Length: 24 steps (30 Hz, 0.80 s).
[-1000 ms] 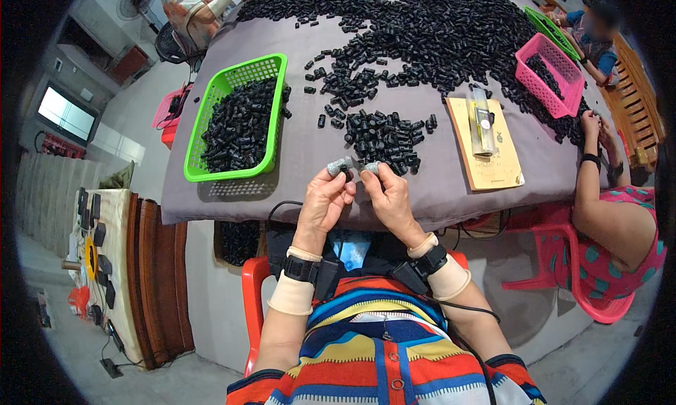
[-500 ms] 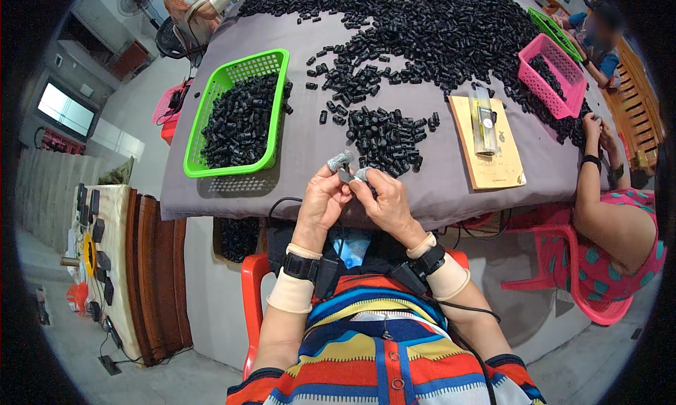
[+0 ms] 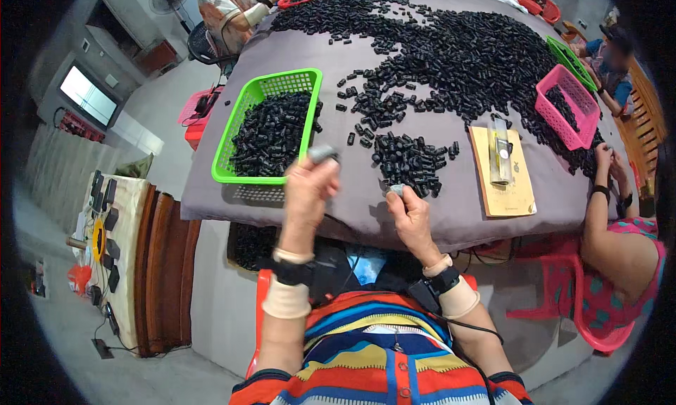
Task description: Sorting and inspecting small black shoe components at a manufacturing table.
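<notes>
Head cam: left hand (image 3: 313, 187) is a curled blur left of centre, by the green basket (image 3: 253, 180); can't tell if it's clamped on anything. Right hand (image 3: 412, 218), thumb and finger close together mid-frame, sits at the bottom edge of the small black-piece pile (image 3: 408, 162); can't tell if it's pinching one.

1. Centre of the clock: the small heap (image 3: 408, 159), on the table (image 3: 458, 218).
2. Between nine and ten: a basket (image 3: 250, 179), pieces (image 3: 271, 134) inside.
3. Twelve-to-one, behind: the main pile (image 3: 465, 60).
4. Three: a pad (image 3: 521, 197), a case (image 3: 501, 152) on it.
5. Two: another basket (image 3: 581, 139), at the pile's edge.
</notes>
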### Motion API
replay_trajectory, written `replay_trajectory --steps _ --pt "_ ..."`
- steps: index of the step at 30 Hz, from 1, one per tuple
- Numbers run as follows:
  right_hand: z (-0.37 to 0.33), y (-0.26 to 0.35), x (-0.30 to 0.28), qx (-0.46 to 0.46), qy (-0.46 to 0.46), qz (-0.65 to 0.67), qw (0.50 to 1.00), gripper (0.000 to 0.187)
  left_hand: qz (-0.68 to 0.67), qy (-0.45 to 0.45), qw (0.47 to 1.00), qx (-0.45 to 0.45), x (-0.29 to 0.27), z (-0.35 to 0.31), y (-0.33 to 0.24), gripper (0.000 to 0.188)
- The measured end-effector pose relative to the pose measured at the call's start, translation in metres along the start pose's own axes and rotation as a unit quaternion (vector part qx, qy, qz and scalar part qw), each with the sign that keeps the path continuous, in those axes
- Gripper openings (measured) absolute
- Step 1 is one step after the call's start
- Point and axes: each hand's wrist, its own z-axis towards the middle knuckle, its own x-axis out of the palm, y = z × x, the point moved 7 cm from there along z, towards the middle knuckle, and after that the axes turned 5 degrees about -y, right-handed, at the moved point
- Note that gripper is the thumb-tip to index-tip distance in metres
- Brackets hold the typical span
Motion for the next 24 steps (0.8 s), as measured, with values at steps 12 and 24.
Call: replay_trajectory --steps 12,24 --pt "0.002 0.000 0.002 0.020 0.009 -0.029 0.999 0.019 0.301 -0.011 0.949 0.088 0.022 0.051 0.004 0.021" --pt "0.003 0.011 0.003 -0.008 0.019 -0.032 0.999 0.019 0.493 -0.034 0.857 0.144 0.024 0.098 0.043 0.020"
